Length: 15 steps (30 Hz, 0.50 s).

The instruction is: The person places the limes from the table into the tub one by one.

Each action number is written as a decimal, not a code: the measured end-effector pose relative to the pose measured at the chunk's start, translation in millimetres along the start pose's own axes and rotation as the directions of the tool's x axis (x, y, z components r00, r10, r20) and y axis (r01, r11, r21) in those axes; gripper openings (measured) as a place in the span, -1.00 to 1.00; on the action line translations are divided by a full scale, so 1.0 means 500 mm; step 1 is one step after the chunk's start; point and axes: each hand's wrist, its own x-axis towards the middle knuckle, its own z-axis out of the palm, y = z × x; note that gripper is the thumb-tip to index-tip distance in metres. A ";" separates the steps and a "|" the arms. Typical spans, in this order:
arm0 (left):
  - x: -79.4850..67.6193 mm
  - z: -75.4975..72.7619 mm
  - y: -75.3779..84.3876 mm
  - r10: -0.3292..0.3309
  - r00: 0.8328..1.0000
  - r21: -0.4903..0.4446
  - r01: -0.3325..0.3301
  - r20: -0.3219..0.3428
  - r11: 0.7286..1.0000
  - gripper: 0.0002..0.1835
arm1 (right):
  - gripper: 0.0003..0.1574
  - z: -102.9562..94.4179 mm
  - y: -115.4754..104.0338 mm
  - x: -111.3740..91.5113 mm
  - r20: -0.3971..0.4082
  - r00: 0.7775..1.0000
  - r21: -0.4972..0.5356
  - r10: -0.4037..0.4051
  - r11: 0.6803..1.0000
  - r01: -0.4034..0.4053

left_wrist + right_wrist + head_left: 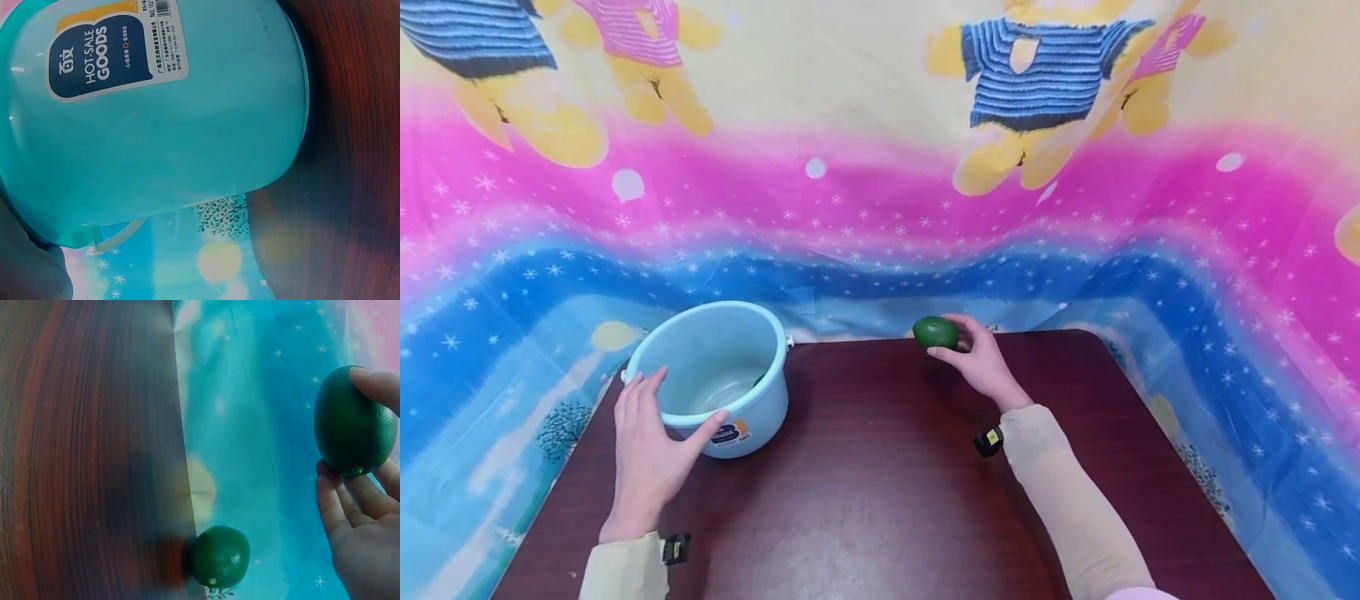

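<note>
My right hand (981, 358) holds a dark green, glossy lime (936, 332) above the far edge of the table. In the right wrist view the thumb lies on one end of the held lime (353, 422) and the fingers are at its other end. A second lime (220, 557) sits apart from it at the table's edge. My left hand (651, 454) grips the rim of a light blue bucket (752, 421), thumb at the front and fingers at the left. Inside the bucket, a sliver of something dark green (759, 380) shows, mostly hidden by the wall.
The bucket stands at the far left of a dark red-brown wooden table (865, 467). Behind and beside the table hangs a patterned cloth (850, 208) with bears and snowflakes. A white handle (122, 237) hangs on the bucket's side.
</note>
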 end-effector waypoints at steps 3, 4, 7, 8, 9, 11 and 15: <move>-0.001 0.000 0.000 -0.010 1.000 0.001 0.010 0.004 1.000 0.08 | -0.17 0.006 -0.014 -0.003 0.008 1.000 0.014 -0.001 1.000 0.001; -0.001 0.000 0.000 -0.015 1.000 0.001 0.015 0.006 1.000 0.08 | -0.16 0.008 -0.015 -0.003 0.010 1.000 0.019 -0.003 1.000 0.003; -0.002 -0.001 0.002 -0.026 1.000 -0.001 0.026 0.011 1.000 0.09 | -0.15 0.014 -0.013 -0.002 0.013 1.000 0.031 -0.006 1.000 0.005; -0.002 -0.002 0.003 -0.028 1.000 -0.001 0.028 0.013 1.000 0.09 | -0.15 0.015 -0.013 -0.002 0.011 1.000 0.031 -0.012 0.999 0.011; -0.002 -0.003 0.004 -0.029 0.999 -0.001 0.029 0.015 1.000 0.11 | -0.14 0.016 -0.004 0.001 0.008 1.000 0.031 -0.016 0.999 0.016; -0.002 -0.005 0.005 -0.034 0.999 -0.001 0.034 0.018 0.999 0.14 | -0.15 0.018 -0.003 0.002 0.005 1.000 0.029 -0.026 0.999 0.026; -0.004 -0.009 0.008 -0.068 0.998 0.004 0.068 0.015 0.998 0.23 | -0.17 0.021 -0.005 0.002 0.007 0.999 0.024 -0.037 0.999 0.036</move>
